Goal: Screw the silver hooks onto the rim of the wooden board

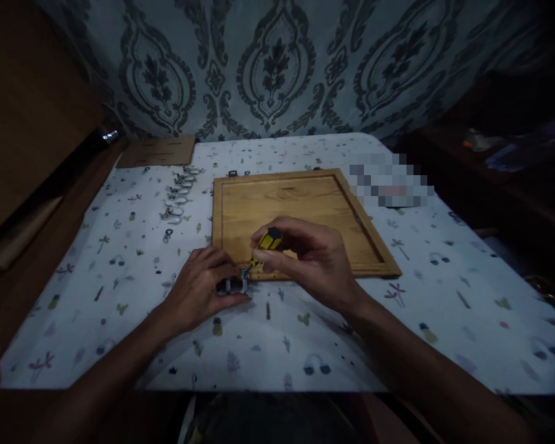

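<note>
A framed wooden panel lies flat on the patterned tablecloth. At its near left edge sits a metal hinge, partly covered by fingers. My left hand is curled around that hinge, thumb below and fingers above, pressing it against the panel's edge. Between the thumb and fingers of my right hand is a yellow and black screwdriver, tilted, its shaft pointing down and left to the hinge. Whether the tip sits in a screw is too small to tell.
Several metal hinges lie in a row left of the panel. A brown cardboard piece is at the back left, and a blurred-out item at the back right. Small metal parts lie behind the panel. A patterned wall rises behind.
</note>
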`<state>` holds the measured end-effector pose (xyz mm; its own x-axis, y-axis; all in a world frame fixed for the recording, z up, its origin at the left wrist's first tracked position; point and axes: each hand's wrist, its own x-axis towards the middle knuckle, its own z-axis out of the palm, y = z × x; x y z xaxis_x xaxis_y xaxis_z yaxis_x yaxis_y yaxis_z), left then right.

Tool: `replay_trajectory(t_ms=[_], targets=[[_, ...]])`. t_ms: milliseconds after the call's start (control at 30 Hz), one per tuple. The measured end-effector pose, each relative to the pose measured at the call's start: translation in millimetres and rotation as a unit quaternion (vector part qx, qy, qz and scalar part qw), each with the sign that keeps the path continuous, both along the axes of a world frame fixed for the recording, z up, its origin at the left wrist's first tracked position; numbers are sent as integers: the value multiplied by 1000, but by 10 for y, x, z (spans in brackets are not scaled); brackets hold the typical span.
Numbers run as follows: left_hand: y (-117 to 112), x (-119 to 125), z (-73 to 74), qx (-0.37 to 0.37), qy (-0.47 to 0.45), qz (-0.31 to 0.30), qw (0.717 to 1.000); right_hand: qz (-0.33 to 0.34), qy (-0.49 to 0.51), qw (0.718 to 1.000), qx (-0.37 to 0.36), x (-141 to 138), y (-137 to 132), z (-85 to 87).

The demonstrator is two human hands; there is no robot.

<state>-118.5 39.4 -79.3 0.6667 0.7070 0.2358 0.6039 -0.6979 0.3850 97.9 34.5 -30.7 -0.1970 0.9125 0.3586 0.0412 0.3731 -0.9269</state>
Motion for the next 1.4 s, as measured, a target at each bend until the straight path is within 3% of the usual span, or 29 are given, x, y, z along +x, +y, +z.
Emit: replay_trajectory(t_ms=[167, 633, 1000, 1233, 1400], targets=[[1, -11, -11, 3, -1, -5, 1000, -57, 49, 997, 27, -13, 21, -28], [1, -13, -4, -2, -10, -12, 1000, -65, 27, 997, 27, -30, 72, -112], [-7, -8, -20, -3, -18, -3, 1000, -45, 0, 999, 1, -11, 71, -86], [-6, -2, 16, -16, 1, -2, 1000, 0, -31, 999, -28, -5, 61, -12], [-6, 3, 9, -6, -1, -2, 1000, 45, -49, 998, -7, 7, 77, 61]])
